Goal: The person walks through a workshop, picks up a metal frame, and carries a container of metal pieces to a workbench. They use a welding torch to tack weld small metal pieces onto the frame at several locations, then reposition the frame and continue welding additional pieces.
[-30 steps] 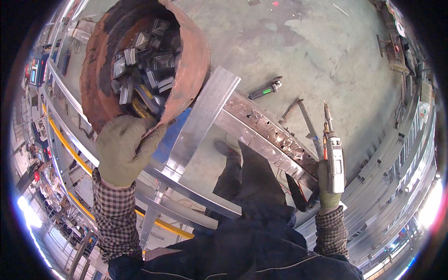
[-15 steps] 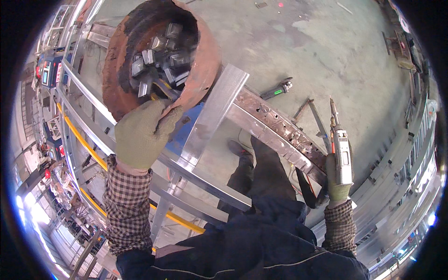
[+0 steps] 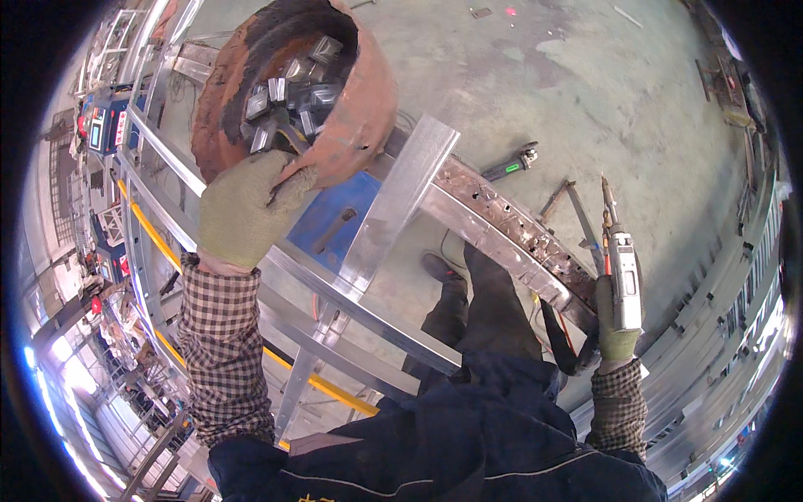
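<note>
Pale, stained concrete floor [image 3: 544,92] spreads out beyond the metal framing, with an angle grinder [image 3: 512,164] lying on it. Near the frame sits a rusty, ragged-rimmed drum [image 3: 368,109], its mouth tipped so I can see in: a jumble of dark and shiny metal blocks [image 3: 305,94] and a curved piece with a yellowish edge, half covered. How deep the heap goes I can't tell. The gloved left hand [image 3: 242,213] is closed over the drum's near lip, fingertips lost to view. At the other side, the gloved right hand [image 3: 617,339] grips a light-grey tool [image 3: 625,280], slim tip pointing away; the tool's body hides most of the fingers. Far edges blur and bend into black.
</note>
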Tool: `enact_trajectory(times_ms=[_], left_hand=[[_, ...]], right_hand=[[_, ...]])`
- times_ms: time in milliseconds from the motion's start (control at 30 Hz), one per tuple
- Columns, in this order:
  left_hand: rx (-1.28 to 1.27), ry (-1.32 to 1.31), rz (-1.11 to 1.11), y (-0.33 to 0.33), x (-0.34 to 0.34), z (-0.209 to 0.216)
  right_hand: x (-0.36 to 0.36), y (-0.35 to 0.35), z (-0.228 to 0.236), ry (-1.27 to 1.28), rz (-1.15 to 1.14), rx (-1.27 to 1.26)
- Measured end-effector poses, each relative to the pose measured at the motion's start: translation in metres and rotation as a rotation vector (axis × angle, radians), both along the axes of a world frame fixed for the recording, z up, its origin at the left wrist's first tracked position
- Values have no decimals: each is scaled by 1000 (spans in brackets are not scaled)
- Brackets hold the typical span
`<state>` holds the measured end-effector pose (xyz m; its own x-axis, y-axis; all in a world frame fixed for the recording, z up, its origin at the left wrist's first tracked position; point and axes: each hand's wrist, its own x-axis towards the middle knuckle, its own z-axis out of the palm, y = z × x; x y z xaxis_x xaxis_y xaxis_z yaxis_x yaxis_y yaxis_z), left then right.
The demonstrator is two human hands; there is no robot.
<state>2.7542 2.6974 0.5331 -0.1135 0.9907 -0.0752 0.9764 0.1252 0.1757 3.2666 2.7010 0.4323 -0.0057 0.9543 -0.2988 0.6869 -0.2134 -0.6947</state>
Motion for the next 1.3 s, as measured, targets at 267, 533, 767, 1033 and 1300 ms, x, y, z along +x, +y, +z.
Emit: enact_trajectory(times_ms=[267,533,767,1033,1300], left_hand=[[-64,118,-60,-5,-15,3],[-82,106,-33,16,-39,3],[-55,67,-14,6,-43,-4],[-43,12,53,-11,-35,-8],[-132,17,14,-12,-51,-4]], right_hand=[[6,-1,-10,-9,59,96],[1,3,-3,-75,85,52],[12,-1,-11,37,50,-12],[13,8,33,-83,93,-118],[-21,39,189,-22,69,-91]])
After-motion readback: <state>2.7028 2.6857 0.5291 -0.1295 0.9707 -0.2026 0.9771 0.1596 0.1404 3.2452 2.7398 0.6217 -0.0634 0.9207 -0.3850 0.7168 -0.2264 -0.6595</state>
